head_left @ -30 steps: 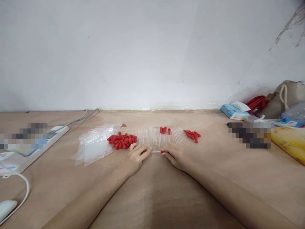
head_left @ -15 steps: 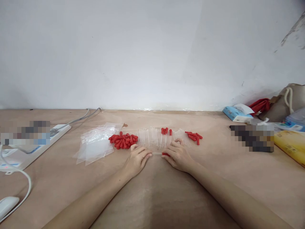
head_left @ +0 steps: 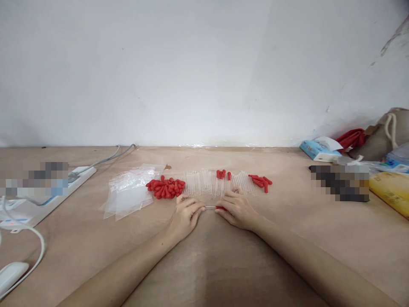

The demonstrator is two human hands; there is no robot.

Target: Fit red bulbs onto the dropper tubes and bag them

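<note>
Left hand (head_left: pixel 186 214) pinches a clear tube (head_left: pixel 210 207), right hand (head_left: pixel 239 210) a soft-looking red bulb (head_left: pixel 220 208); the tube seems light, fragile, best gripped near the bulb.

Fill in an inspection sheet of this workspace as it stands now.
Surface: brown table, a darker patch near the bags.
Job's things: clear tubes in a row, a few capped with red bulbs; loose bulbs at either end; plastic bags left.
Clutter: tissue pack, yellow packet, cloth bag at right; pixelated items, unreadable.
Hands: left hand pinches one tube; right hand holds the bulb at its other end.
Cables: grey cable from power strip to far edge; white cable left.
Surroundings: pale wall, scuffed at right; other people: nothing seen.
</note>
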